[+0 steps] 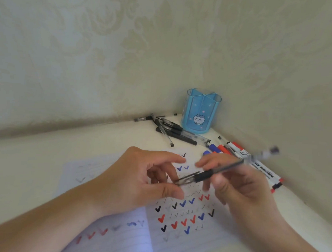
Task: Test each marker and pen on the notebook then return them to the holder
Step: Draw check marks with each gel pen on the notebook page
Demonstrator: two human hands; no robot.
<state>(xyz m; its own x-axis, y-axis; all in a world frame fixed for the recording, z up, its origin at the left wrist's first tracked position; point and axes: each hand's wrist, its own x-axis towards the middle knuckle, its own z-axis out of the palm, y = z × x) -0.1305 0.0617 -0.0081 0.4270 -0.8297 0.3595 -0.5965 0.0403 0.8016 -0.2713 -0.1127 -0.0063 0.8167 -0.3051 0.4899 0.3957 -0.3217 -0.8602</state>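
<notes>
An open lined notebook [177, 238] lies on the table, its pages covered with black, red and blue check marks. Above it my right hand [240, 188] grips a black gel pen [224, 167] by the barrel; the pen slants up to the right and its far end is blurred. My left hand [140, 182] has its fingers curled at the pen's lower end and pinches the clear cap [187, 179] there. The blue pen holder [201, 112], with a cartoon cat on it, stands in the wall corner with nothing showing inside.
Several black gel pens [170, 130] lie in a loose pile left of the holder. Red, blue and black markers [234, 149] lie in a row along the right wall. Patterned walls close off the table at the back and right.
</notes>
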